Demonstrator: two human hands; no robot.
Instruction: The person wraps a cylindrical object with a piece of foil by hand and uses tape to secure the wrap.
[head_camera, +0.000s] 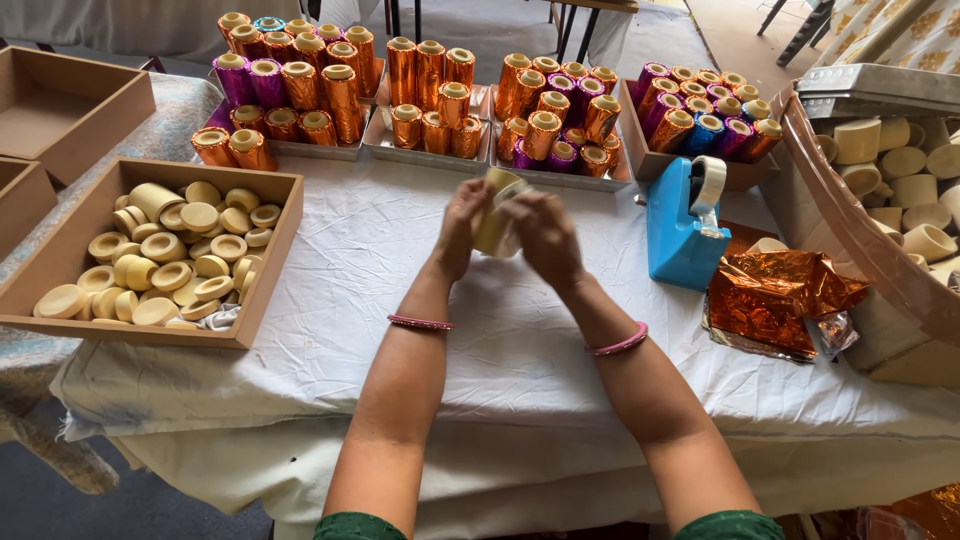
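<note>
A: Take the blue tape dispenser (683, 232) as the marker. What do the hands have?

B: Just to its left, above the white cloth (380, 300), both hands meet around one pale cream cylinder (497, 205). The left hand (462, 228) has its fingers curled about the cylinder's left side; the right hand (545, 238) closes on the other side, fingers wrapped over it. Both grip it firmly, neither open. It looks bare, though the hands hide part of it and I cannot tell whether any foil is on it.

A: How much looks finished?

B: Quite a lot, I'd judge. Behind the dispenser and off to its left, a row of trays (428, 148) stands crowded with foil-wrapped cylinders (340, 85) in orange, copper, purple and a few blue, upright and close together.

A: And what remains?

B: Plenty as well. Far to the dispenser's left a wooden box (275, 255) is heaped with unwrapped cream pieces (175, 262), and to its right a curved bin (850, 235) holds more bare cream cylinders (905, 170). Right beside the dispenser, at its lower right, lies a stack of crumpled orange foil sheets (775, 295).

A: So midway?

B: That is my reading: many wrapped, many still plain, one piece in hand.
</note>
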